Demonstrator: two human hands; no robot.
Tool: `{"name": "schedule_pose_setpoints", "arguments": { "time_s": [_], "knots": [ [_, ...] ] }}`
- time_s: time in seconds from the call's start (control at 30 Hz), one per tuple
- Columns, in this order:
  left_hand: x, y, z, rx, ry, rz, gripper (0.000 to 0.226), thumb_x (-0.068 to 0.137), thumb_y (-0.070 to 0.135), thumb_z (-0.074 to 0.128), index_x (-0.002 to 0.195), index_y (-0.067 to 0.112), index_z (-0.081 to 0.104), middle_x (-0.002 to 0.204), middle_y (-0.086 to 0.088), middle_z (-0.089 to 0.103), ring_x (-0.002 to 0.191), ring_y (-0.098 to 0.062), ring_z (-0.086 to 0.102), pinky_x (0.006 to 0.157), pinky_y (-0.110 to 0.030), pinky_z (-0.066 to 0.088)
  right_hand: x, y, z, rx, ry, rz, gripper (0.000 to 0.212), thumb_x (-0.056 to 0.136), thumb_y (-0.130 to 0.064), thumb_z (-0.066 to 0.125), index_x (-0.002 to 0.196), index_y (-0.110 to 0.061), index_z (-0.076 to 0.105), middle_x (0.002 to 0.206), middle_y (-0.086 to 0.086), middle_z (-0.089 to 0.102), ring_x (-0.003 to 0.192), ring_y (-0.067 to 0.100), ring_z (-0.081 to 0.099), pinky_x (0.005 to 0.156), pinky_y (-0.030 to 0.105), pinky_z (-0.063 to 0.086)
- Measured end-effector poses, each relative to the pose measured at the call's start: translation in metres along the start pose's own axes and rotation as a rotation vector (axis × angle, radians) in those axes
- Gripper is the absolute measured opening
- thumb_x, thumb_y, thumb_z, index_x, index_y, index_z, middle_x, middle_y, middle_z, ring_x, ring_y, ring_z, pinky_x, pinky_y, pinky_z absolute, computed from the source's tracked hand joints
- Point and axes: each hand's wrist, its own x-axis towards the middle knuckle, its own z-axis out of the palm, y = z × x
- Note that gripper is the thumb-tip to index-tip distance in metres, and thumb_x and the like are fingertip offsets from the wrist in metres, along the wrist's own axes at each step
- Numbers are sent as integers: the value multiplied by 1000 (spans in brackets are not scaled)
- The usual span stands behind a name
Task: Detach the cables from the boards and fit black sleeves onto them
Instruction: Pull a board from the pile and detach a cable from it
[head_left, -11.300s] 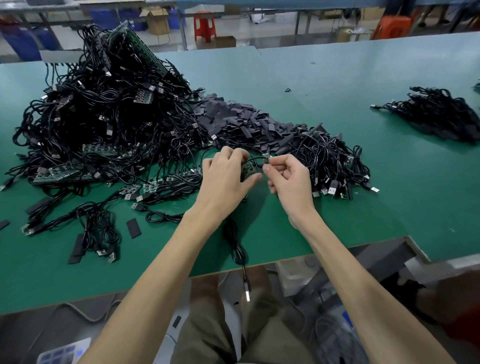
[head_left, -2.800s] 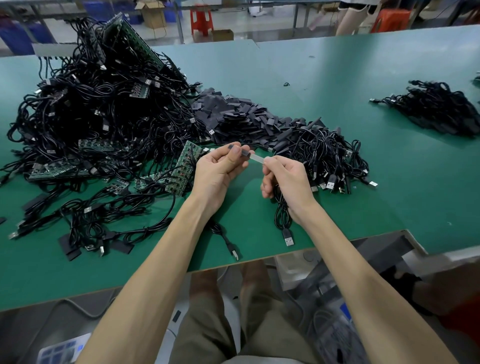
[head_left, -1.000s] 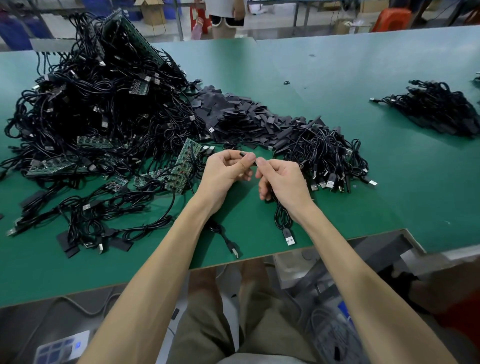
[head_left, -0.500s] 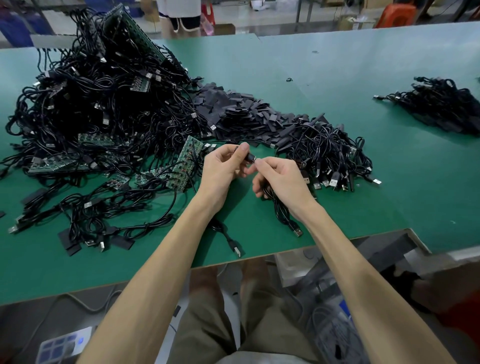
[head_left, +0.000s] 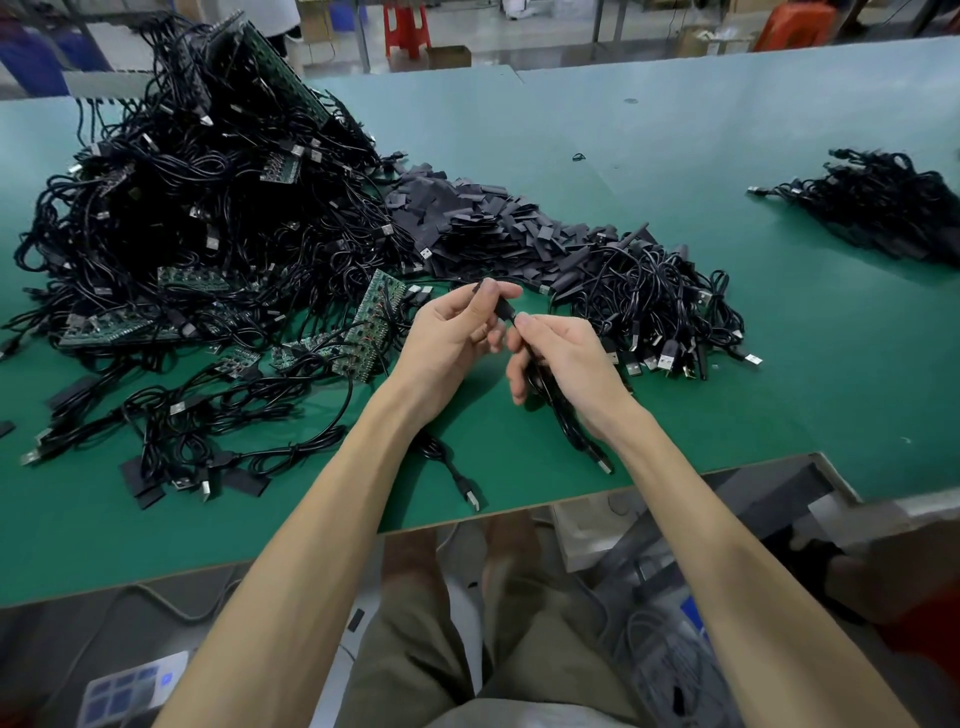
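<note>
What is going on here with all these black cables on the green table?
A person at a green table is sleeving cables. The left hand pinches a black sleeve, and the right hand grips a cable whose end meets the sleeve; its USB plug trails toward the table edge. To the left lies a tangle of cables and boards, behind the hands a heap of loose sleeves, and to the right another pile of cables.

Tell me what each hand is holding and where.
The left hand pinches the black sleeve near its far end. The right hand grips the cable just behind the sleeve, its looped length and USB plug hanging below the palm.
</note>
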Motion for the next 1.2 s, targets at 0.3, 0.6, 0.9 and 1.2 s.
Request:
{"name": "schedule_pose_setpoints", "arguments": {
  "time_s": [0.3,0.6,0.9,1.2],
  "knots": [
    [-2,0,0,22,17,-3,33,90,32,66,109,5,72,75,-4,60,71,-16,55,74,-27,46,0,-2,-2,32,-26,12,38,110,-19,41,77,-9,58,55,19,62,48,29,54,52,28,49],
    [-3,0,-1,77,36,25,26,85,36,72,95,14,79,73,0,64,68,-13,59,67,-22,49,-1,-1,-1,3,-38,3,39,111,-21,41,76,-9,54,56,15,63,47,26,56,54,27,51],
    [-3,-2,-2,126,22,41,34,80,47,77,96,17,79,78,-4,69,74,-16,61,70,-24,47,-1,-3,1,17,-32,-3,39,111,-17,42,74,-7,54,57,16,65,46,27,56,53,28,51],
    [-3,-3,-1,131,4,33,39,81,49,78,99,14,78,79,-6,70,75,-19,61,76,-34,47,-2,-2,-1,12,-48,-7,39,112,-19,40,78,-8,54,59,17,65,48,27,57,55,28,51]
  ]
}}
